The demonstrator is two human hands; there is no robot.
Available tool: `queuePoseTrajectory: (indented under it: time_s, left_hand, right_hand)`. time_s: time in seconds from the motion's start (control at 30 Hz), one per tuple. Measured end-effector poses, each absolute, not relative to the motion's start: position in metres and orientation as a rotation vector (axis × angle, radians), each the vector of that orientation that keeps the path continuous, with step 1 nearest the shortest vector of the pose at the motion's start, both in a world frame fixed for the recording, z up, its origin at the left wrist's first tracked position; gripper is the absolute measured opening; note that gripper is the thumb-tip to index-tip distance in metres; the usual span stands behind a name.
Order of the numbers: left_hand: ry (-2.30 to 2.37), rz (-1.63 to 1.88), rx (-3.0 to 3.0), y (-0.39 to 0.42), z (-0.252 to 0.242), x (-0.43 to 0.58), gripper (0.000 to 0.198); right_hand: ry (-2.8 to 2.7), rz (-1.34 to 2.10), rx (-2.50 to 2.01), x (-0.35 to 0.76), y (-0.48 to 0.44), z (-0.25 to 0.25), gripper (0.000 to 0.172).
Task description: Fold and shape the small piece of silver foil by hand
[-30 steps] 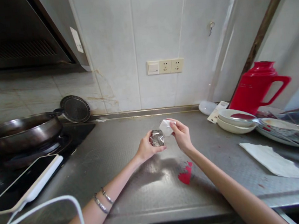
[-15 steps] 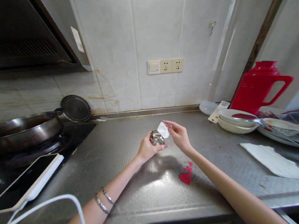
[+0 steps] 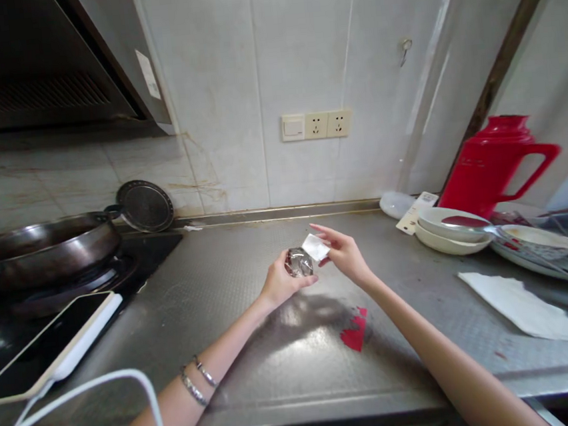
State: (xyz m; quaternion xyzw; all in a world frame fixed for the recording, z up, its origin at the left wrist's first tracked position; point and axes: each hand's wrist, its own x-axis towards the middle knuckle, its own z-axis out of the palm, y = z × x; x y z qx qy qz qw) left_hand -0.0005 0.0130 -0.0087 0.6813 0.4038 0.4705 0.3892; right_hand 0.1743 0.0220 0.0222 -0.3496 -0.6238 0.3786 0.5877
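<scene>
My left hand (image 3: 279,282) is wrapped round a small, rounded dark object (image 3: 299,263) with a shiny, clear-looking surface, held above the steel counter. What it is exactly, I cannot make out. At its upper right edge my right hand (image 3: 347,255) holds a small white piece (image 3: 315,248), like paper or a label, at the fingertips, with the index finger stretched out above it. The white piece touches or overlaps the dark object; which of the two, I cannot tell. Below the hands, torn red scraps (image 3: 356,332) lie on the counter (image 3: 261,389).
On the left, a steel pan (image 3: 47,252) sits on the black hob, beside a phone (image 3: 46,346) with a white cable (image 3: 129,374). A red thermos (image 3: 490,166), stacked bowls (image 3: 450,240) and a white paper sheet (image 3: 527,307) are on the right.
My right hand has shifted slightly right and its index finger has straightened. The white piece has turned and lies flatter. My left hand and the dark object have hardly moved.
</scene>
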Motion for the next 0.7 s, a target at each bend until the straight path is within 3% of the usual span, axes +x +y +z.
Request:
queuePoseTrajectory:
  time_s: [0.13, 0.23, 0.43, 0.7]
  left_hand:
    - [1.042, 1.205, 1.711, 0.0146, -0.0083, -0.0006, 0.064]
    - [1.027, 1.205, 1.687, 0.0144, -0.0070, -0.0001, 0.064]
    - [1.037, 1.200, 1.691, 0.0141, -0.0064, -0.0003, 0.065]
    - [1.070, 1.235, 1.754, 0.0111, -0.0045, -0.0018, 0.067]
  right_hand:
    - [-1.514, 0.848, -0.820, 0.1786, 0.0222, 0.0228, 0.027]
    - [-1.483, 0.884, -0.860, 0.1797, 0.0222, 0.0228, 0.022]
    - [-1.464, 0.943, -0.841, 0.1803, 0.0180, 0.0269, 0.026]
    - [-1.544, 0.586, -0.994, 0.1784, 0.0233, 0.0249, 0.036]
